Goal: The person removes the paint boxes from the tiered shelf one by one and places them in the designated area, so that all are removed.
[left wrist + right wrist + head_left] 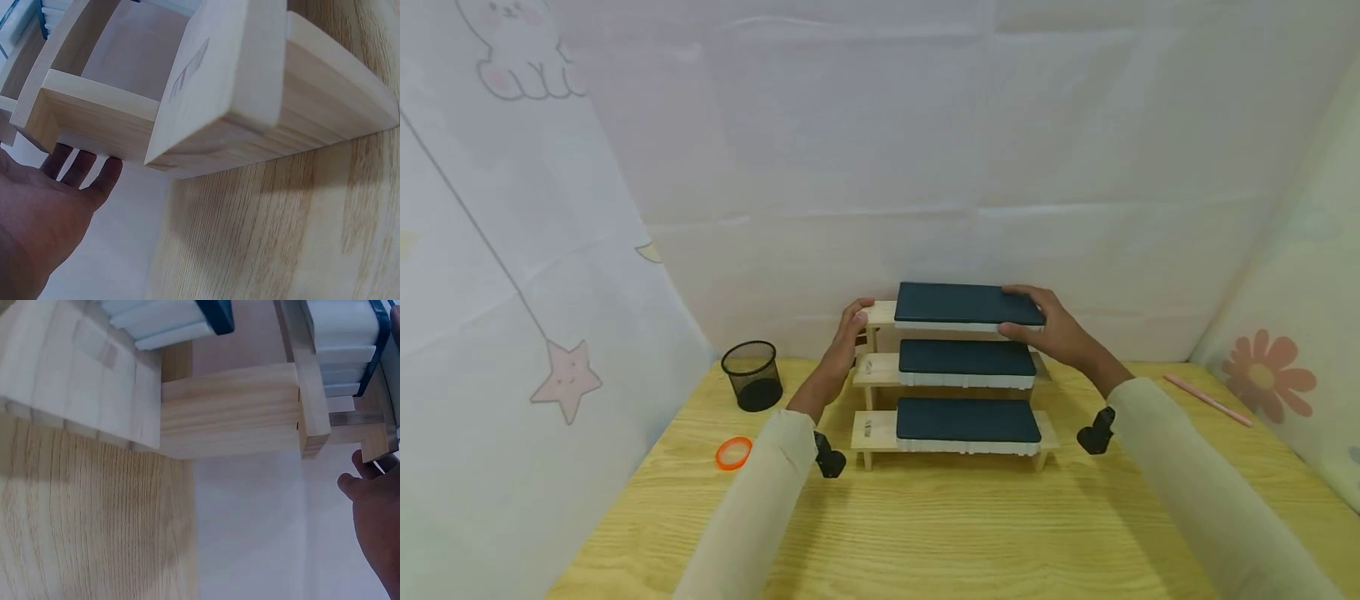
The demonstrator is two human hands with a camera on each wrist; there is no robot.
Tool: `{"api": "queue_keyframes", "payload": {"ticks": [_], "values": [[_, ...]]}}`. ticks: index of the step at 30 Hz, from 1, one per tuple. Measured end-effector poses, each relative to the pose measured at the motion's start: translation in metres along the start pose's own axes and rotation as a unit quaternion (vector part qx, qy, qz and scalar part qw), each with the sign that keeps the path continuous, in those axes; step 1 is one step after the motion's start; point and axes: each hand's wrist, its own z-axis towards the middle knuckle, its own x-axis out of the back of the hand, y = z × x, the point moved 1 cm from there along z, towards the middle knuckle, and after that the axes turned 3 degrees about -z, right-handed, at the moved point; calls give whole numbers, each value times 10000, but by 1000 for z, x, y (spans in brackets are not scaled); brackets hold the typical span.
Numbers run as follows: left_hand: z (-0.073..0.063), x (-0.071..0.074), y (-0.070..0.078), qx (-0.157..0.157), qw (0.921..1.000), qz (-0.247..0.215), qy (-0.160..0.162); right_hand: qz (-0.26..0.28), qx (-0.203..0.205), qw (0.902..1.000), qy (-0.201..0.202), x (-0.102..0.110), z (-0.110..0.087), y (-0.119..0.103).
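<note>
A three-step wooden stand (874,427) bears one white box with a dark blue lid per step: top box (962,303), middle box (966,358) and bottom box (967,421). My left hand (842,346) grips the left end of the top step, thumb in front and fingers toward the back. In the left wrist view, fingertips of the left hand (53,206) are right at the step's wooden side. My right hand (1051,329) holds the top box's right end, thumb at the front edge, fingers across the far edge. The right wrist view shows the right hand (381,512) by the top step's end.
On the wooden table (925,533), a black mesh pen cup (752,375) stands left of the stand, with an orange ring (733,453) in front of it. A pink stick (1208,400) lies at the right. White cloth (925,167) hangs close behind the stand.
</note>
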Motion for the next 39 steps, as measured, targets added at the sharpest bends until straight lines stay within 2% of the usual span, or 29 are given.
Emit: {"api": "queue_keyframes", "payload": {"ticks": [6, 10, 15, 18, 27, 35, 39], "values": [[0, -1, 0, -15, 10000, -3, 66, 22, 206, 9995, 256, 5, -1, -7], [1, -1, 0, 13, 10000, -25, 53, 35, 344, 9985, 413, 7, -4, -20], [0, -2, -1, 175, 9998, -58, -2, 236, 275, 9983, 450, 12, -11, -47], [-1, -2, -1, 200, 9998, -34, -53, 266, 219, 9984, 458, 13, -14, -54], [-3, -3, 2, 210, 9996, -80, -161, 390, 121, 9971, 647, 12, -10, -22], [-13, -4, 24, 292, 9988, -170, -367, 418, 86, 9954, 857, 18, -18, -16], [-15, -3, 28, 269, 9987, -180, -388, 486, 57, 9943, 947, 24, -26, -14]]}}
